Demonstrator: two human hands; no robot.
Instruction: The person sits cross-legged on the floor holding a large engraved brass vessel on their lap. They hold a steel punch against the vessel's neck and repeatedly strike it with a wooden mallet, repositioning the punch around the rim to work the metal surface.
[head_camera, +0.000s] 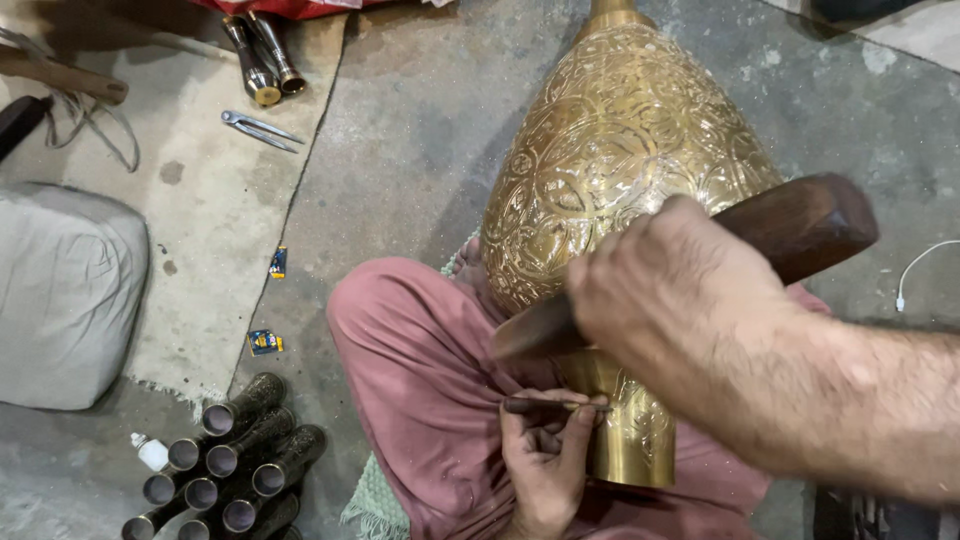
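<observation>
Right hand (675, 290) grips a wooden mallet (800, 225) over the brass vase (610, 150); I see my left hand (545, 460) pinching a chisel (555, 405) against its base.

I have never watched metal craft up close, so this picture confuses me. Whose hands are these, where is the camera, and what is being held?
The camera sits on the person's head and looks down at their own lap and hands. Across their legs, clothed in pink trousers, lies a large brass vase covered in engraved patterns. The left hand holds a thin metal chisel with its tip against the vase's neck. The right hand grips a dark wooden mallet above it. On the concrete floor lie a bundle of dark metal tubes, a small white bottle, a grey cushion, metal dividers and two brass-tipped tools.
</observation>
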